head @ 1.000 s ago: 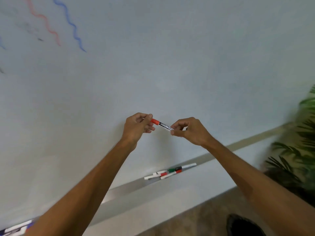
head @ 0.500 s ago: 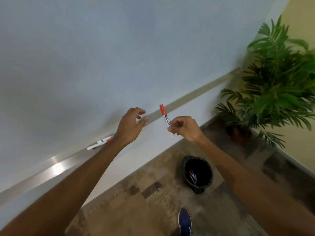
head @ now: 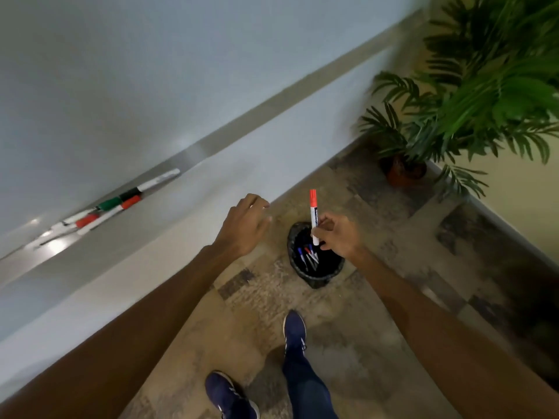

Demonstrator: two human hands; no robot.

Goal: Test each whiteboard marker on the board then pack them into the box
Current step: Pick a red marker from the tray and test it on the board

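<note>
My right hand [head: 338, 235] pinches a capped red marker [head: 313, 213] by its white barrel, cap end up, directly above a black bin [head: 316, 278] on the floor. Several markers lie inside that bin. My left hand [head: 245, 225] hovers to the left of the bin with loosely curled fingers and holds nothing. Several more markers [head: 118, 204], with red, green and black caps, lie on the whiteboard's metal tray [head: 187, 154] at the left. The whiteboard [head: 151, 71] fills the upper left.
A potted palm [head: 472, 95] stands in the corner at the upper right, close behind the bin. My two feet in blue shoes [head: 295, 331] stand on the patterned floor just below the bin. The wall runs along the left.
My view has swung down from the board to the floor. My left hand has let go of the marker, and my right hand has carried it upright over the black bin.
</note>
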